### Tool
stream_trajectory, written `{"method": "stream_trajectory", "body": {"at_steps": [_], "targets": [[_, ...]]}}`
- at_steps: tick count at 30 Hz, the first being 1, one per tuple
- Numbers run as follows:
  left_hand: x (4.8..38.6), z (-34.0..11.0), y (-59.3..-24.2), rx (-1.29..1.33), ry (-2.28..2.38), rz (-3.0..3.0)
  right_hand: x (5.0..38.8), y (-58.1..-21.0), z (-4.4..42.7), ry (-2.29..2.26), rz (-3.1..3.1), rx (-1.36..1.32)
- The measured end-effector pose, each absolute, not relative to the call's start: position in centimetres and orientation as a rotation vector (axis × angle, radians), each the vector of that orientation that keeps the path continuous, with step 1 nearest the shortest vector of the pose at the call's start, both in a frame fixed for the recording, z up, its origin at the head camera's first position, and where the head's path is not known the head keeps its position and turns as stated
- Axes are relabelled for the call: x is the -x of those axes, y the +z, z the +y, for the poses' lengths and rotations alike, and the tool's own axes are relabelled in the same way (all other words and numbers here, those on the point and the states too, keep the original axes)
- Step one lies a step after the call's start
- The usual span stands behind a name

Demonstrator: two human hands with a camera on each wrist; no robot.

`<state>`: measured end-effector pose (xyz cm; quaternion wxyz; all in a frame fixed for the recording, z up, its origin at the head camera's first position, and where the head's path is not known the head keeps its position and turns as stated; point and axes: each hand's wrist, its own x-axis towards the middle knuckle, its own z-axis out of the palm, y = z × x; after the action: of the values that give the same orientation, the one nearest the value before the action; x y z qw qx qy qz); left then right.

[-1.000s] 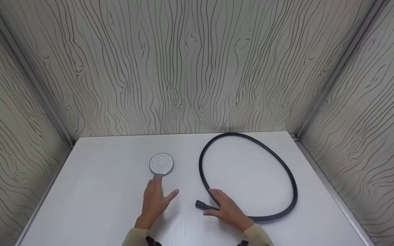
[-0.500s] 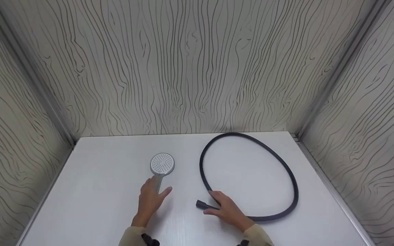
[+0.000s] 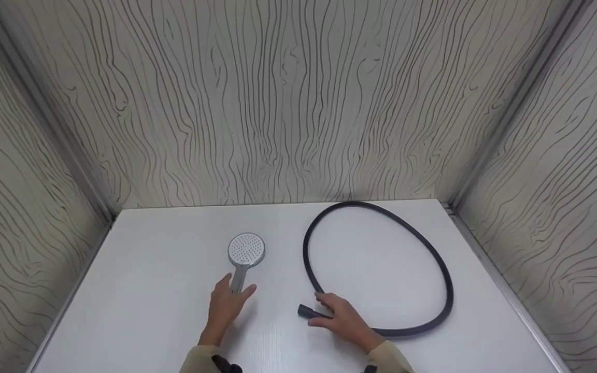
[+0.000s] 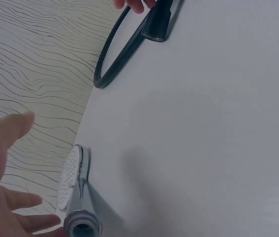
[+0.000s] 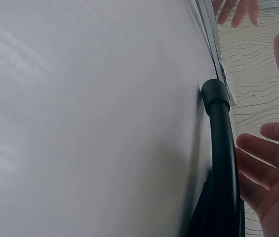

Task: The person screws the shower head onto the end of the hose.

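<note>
A shower head (image 3: 246,249) with a white dotted face and grey handle lies on the white table, face up. My left hand (image 3: 224,306) is at its handle, thumb spread away from the fingers; in the left wrist view the fingertips are beside the handle's open end (image 4: 83,228). A black hose (image 3: 446,280) lies in a large loop on the right. Its connector end (image 3: 305,311) points left, next to my right hand (image 3: 345,320). That hand's fingers are spread at the hose, as the right wrist view shows too (image 5: 272,173), not curled round it.
The white table (image 3: 164,259) meets a wood-grain patterned back wall (image 3: 278,103). Similar panels stand at the left (image 3: 13,181) and right (image 3: 568,181), with metal strips along the corners.
My left hand has drawn back toward the near edge and slightly left, uncovering the shower head's handle. The right hand has barely moved beside the hose.
</note>
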<state>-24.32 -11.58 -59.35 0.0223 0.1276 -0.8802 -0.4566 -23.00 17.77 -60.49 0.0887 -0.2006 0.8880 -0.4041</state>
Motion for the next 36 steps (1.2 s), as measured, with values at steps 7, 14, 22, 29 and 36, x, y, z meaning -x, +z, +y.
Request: {"method": "stream_trajectory", "body": {"at_steps": [7,14,22,29,36], "targets": [[24.2,-11.9,-59.2,-0.434,-1.439,-2.757,22.8,-60.4,17.6,-1.16,2.635,0.587],[24.3,-12.1,-59.2,-0.458,-1.429,-2.777,22.6,-60.3,17.4,-1.154,2.613,0.553],[24.2,-12.5,-59.5,-0.437,-1.417,-2.798,22.4,-60.5,17.2,-1.076,2.633,0.571],[24.3,-12.6,-59.6,-0.497,-1.409,-2.795,22.5,-60.5,17.2,-1.073,2.63,0.572],[24.3,-12.6,-59.7,-0.503,-1.366,-2.796,22.6,-60.6,17.1,-1.059,2.638,0.589]]}}
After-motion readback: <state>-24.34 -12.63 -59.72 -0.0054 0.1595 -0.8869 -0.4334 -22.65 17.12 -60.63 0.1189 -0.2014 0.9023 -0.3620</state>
